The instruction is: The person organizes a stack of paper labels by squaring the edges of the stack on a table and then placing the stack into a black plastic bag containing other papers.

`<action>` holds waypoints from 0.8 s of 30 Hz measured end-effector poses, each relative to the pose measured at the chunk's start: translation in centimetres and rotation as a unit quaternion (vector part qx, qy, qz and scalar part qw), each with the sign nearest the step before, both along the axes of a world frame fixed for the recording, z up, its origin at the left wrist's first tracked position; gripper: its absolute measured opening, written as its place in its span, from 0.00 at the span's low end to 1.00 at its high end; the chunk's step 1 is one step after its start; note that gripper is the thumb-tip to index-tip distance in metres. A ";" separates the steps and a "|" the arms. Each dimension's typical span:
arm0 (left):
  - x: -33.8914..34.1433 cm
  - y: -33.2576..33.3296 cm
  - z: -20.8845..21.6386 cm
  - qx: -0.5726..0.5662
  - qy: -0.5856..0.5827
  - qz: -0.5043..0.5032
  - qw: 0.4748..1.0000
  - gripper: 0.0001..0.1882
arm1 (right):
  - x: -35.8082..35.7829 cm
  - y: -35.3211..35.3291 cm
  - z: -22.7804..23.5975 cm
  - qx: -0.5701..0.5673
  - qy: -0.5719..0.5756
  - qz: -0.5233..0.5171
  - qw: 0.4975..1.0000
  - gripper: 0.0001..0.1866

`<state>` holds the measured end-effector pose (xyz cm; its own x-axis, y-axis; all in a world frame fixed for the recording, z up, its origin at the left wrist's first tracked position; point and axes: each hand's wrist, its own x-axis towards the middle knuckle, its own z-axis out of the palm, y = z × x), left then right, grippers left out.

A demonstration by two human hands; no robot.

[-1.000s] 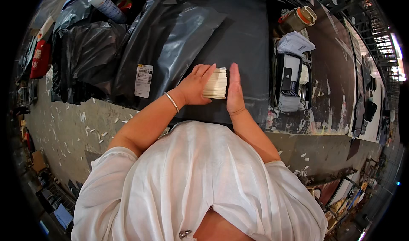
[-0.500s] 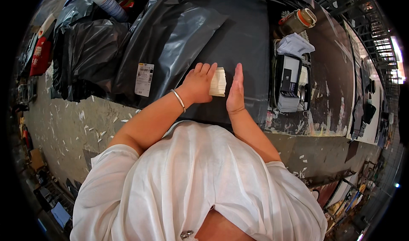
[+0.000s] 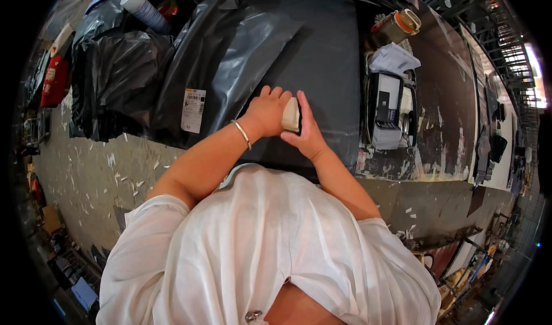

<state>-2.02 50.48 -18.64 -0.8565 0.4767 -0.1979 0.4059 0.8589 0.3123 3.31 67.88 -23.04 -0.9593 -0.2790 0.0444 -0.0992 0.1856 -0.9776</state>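
Observation:
A small stack of cream-coloured cards or labels (image 3: 291, 117) is held between my hands, above the dark grey plastic-covered work surface (image 3: 322, 43). My left hand (image 3: 266, 113), with a silver bangle at its wrist, is closed on the stack's left side with the knuckles up. Against the right side lies my right hand (image 3: 309, 134), its fingers upright and its thumb bent under the near end. The palms hide part of the stack. What is printed on the pieces, if anything, cannot be made out.
Black plastic bags (image 3: 123, 77) and a grey plastic sheet with a white label (image 3: 193, 111) lie to the left. On the right stand a black case of cards (image 3: 388, 109), a folded white packet (image 3: 395, 58) and an orange-lidded jar (image 3: 398, 26). White scraps litter the floor (image 3: 109, 181).
My right hand has moved left from a flat, upright pose beside the stack and now closes on its right side. The stack has tilted, and its layered edges show less.

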 end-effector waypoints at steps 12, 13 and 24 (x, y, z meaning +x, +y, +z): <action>1.3 -1.2 -0.1 0.148 0.045 -0.079 0.985 0.47 | 0.1 2.0 0.7 0.292 0.106 0.040 0.950 0.67; 1.8 -2.4 0.1 0.143 0.036 -0.056 0.988 0.46 | 0.4 2.0 0.9 0.299 0.117 0.045 0.946 0.65; 2.3 -4.5 -1.5 0.131 0.020 0.099 0.986 0.10 | 0.3 2.1 1.8 0.354 0.124 0.072 0.924 0.60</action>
